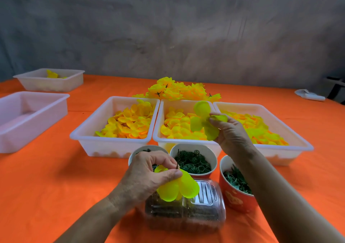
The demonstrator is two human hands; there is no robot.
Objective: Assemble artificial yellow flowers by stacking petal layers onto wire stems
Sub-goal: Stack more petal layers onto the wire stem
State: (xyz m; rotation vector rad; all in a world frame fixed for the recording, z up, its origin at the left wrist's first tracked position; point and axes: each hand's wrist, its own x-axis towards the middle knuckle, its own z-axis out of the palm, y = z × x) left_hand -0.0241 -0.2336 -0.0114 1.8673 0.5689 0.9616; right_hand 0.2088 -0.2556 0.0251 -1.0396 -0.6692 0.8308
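A clear plastic box (185, 212) of dark stems lies nearest, just below the left hand (149, 175). That hand pinches a wire stem (176, 166) between thumb and fingertips, with yellow petal layers (177, 186) already threaded on it and hanging beneath the fingers. Up and to the right, the right hand (228, 132) pinches a single yellow petal layer (204, 124) by its edge, its lobes spreading to the hand's left over the middle tray (158, 130). Between the two hands stands a paper cup (193, 161) of green rings; a red cup (236, 186) of green parts sits under the right forearm. Beyond the hands, three white trays hold loose yellow petals, and a heap of finished flowers (179, 91) lies behind them on the orange tabletop (56, 186). Far left of the left hand are two more white trays.
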